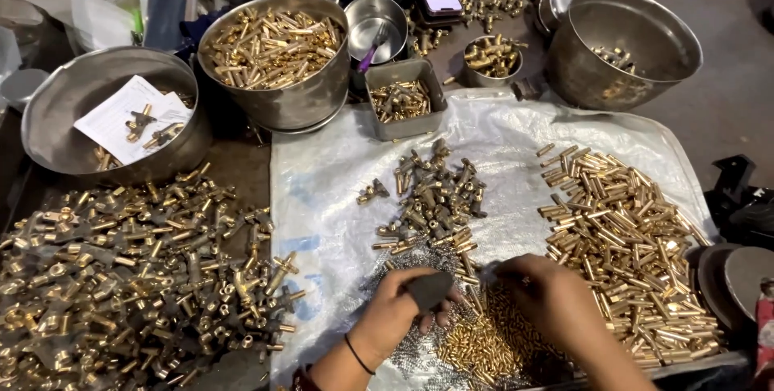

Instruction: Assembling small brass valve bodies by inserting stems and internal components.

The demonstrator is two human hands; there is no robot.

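Crowded bench [242,169]: left hand [399,310] fingers closed on a dark part [429,289] just above the small brass pins [484,343]; right hand [548,298] fingers curled into those pins, grip unclear. Risk: piles sit touching, so a sweep could mix pins into the brass tubes [625,238] just right of them.

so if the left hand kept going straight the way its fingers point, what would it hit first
The left hand, holding a small dark grey piece, points right, toward the right hand. Only a narrow strip of thin steel springs on the white plastic sheet lies between, so probably the right hand, though depth is unclear.
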